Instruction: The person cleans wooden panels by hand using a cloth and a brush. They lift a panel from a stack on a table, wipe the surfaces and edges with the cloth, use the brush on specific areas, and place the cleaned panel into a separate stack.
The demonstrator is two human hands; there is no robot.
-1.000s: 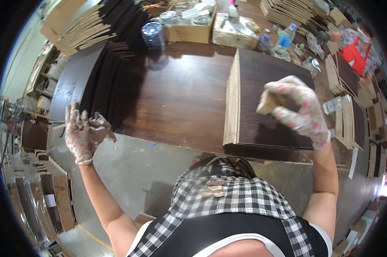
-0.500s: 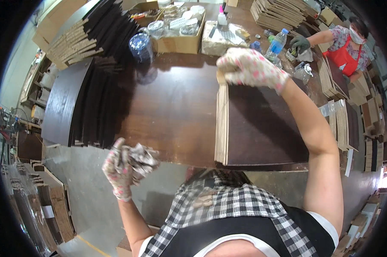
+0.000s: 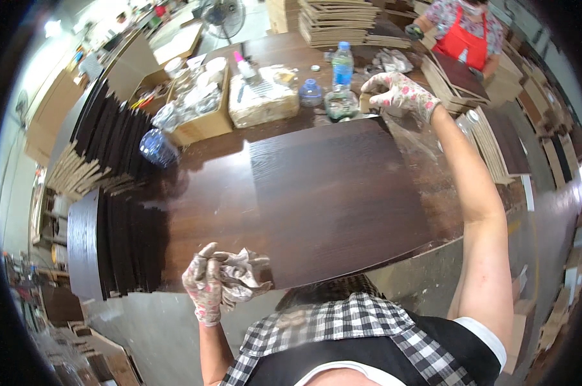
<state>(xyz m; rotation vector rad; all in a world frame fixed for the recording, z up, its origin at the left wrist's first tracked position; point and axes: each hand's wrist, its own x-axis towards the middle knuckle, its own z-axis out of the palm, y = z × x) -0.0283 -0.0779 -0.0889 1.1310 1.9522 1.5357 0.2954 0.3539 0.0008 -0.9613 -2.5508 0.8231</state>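
My left hand (image 3: 204,283), in a flowered glove, is closed around a crumpled whitish rag (image 3: 246,275) at the table's near edge. Before me a dark brown wood-grain panel (image 3: 336,193) lies flat on the brown table (image 3: 213,219). Beyond its far right corner is my right hand (image 3: 403,96), gloved alike, arm stretched out. Its fingers curl around a small tan piece (image 3: 365,103), partly hidden and too small to name. A clear jar (image 3: 341,105) stands beside that hand.
Dark panels (image 3: 127,244) stand packed at the left. Behind are a blue-tinted jar (image 3: 158,148), a cluttered carton (image 3: 204,128), a wrapped block (image 3: 263,103) and a bottle (image 3: 342,67). Panel stacks (image 3: 497,145) line the right, where a person in a red apron (image 3: 464,45) works.
My view has turned and shifted. My right hand has moved from the panel's far left corner to beyond its far right corner. The panel's pale layered edges no longer show. My left hand keeps the rag.
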